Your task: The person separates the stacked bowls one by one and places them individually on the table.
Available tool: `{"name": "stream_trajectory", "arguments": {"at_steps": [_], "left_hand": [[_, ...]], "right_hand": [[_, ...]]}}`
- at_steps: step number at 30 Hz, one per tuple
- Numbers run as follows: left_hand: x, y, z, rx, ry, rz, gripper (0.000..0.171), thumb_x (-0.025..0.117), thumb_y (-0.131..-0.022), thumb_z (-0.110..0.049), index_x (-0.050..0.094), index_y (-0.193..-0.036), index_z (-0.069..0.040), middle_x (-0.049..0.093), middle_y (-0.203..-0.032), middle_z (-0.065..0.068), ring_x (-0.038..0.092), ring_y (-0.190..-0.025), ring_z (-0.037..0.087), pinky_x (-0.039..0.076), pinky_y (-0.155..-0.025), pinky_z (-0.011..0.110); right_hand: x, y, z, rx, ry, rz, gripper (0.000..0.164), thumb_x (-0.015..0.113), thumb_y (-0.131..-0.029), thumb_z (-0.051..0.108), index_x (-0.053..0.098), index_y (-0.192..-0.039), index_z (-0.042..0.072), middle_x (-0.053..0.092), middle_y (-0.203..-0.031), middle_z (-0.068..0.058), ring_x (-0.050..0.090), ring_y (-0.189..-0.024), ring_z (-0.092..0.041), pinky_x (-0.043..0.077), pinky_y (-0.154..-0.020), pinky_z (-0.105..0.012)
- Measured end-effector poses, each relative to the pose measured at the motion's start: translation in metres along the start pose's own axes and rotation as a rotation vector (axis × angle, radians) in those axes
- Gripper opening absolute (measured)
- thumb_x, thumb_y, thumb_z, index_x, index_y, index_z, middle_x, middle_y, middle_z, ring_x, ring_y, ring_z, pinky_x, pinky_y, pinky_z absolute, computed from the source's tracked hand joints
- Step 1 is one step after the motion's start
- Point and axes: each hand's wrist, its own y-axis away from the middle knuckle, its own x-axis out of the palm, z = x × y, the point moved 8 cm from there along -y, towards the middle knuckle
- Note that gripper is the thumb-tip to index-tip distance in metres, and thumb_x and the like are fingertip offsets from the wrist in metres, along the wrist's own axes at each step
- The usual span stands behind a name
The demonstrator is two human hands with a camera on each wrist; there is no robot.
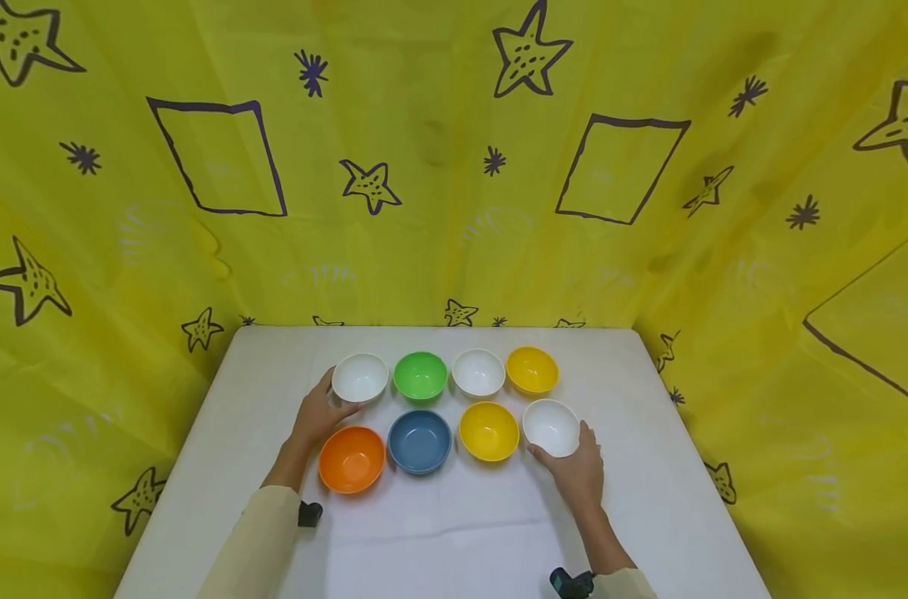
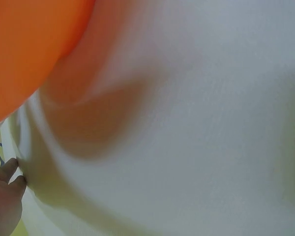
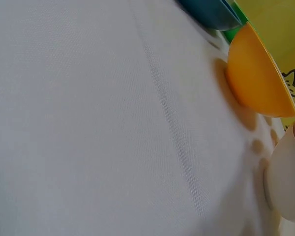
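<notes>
At the left end of the back row is a white bowl [image 1: 360, 378]. My left hand [image 1: 319, 416] grips it, fingers along its left side and thumb at its front. Just in front of that hand stands an orange bowl [image 1: 352, 460], which looms large in the left wrist view. My right hand [image 1: 579, 472] holds another white bowl [image 1: 550, 428] at the right end of the front row, thumb at the near edge and fingers round the right side. In the right wrist view this white bowl [image 3: 287, 177] shows at the right edge, most of the hand out of frame.
Between the held bowls stand a green bowl [image 1: 420, 376], a third white bowl [image 1: 479, 373], a blue bowl [image 1: 420, 442] and a yellow bowl [image 1: 489, 431]. Another yellow bowl [image 1: 532, 370] ends the back row. The white table [image 1: 439, 553] meets a yellow curtain [image 1: 424, 249] at the back and sides.
</notes>
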Motion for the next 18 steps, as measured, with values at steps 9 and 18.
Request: {"name": "stream_trajectory", "arguments": {"at_steps": [9,18], "left_hand": [[-0.0019,-0.0016,0.0053,-0.012,0.001,0.033,0.107,0.084,-0.088,-0.047,0.024,-0.166,-0.005,0.032,-0.167,0.023,0.028,-0.153,0.046,0.024,-0.122,0.066],[-0.0022,0.0007,0.0098,-0.015,0.014,0.043,0.111,0.087,-0.085,-0.047,0.025,-0.166,-0.006,0.032,-0.167,0.024,0.03,-0.152,0.047,0.024,-0.121,0.067]], "right_hand": [[-0.0002,-0.0016,0.0019,-0.033,0.022,-0.013,0.109,0.093,-0.078,0.037,0.032,-0.156,-0.011,0.04,-0.155,-0.036,0.041,-0.141,-0.054,0.028,-0.119,-0.068],[0.0038,-0.0028,-0.0008,-0.065,0.023,0.019,0.111,0.092,-0.079,0.038,0.03,-0.158,-0.01,0.038,-0.158,-0.035,0.04,-0.143,-0.053,0.025,-0.121,-0.066]]}}
